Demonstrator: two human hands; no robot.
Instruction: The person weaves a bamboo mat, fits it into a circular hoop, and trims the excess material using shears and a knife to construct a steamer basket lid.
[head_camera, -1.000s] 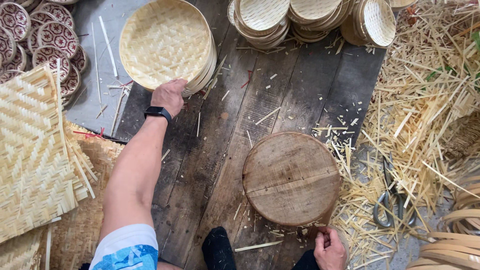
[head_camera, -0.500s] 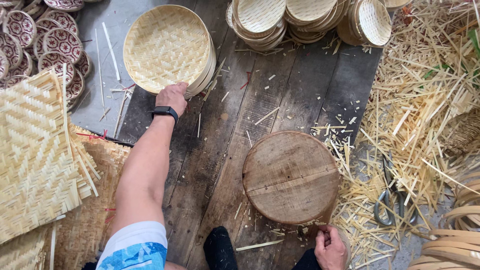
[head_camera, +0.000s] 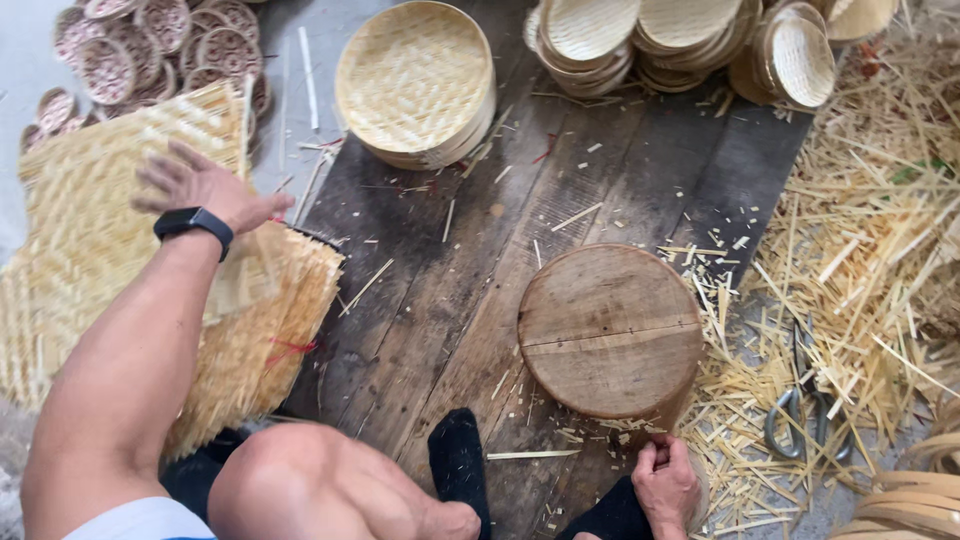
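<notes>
Grip: left hand (head_camera: 200, 185) spread open, blurred, over woven mats (head_camera: 110, 250); nothing held. Wooden block (head_camera: 610, 330) mid-floor. Right hand (head_camera: 665, 485) curled beside block, contents unclear. Risk: loose splinters pricking fingers; scissors (head_camera: 800, 410) half-buried in straw.

So the left hand (head_camera: 205, 185) has come off the stack of round woven bamboo trays (head_camera: 415, 85) at the top of the frame and swung over to the left side. Now it's spread open over the pile of flat woven bamboo mats (head_camera: 120, 270), looking blurry with motion.
</notes>
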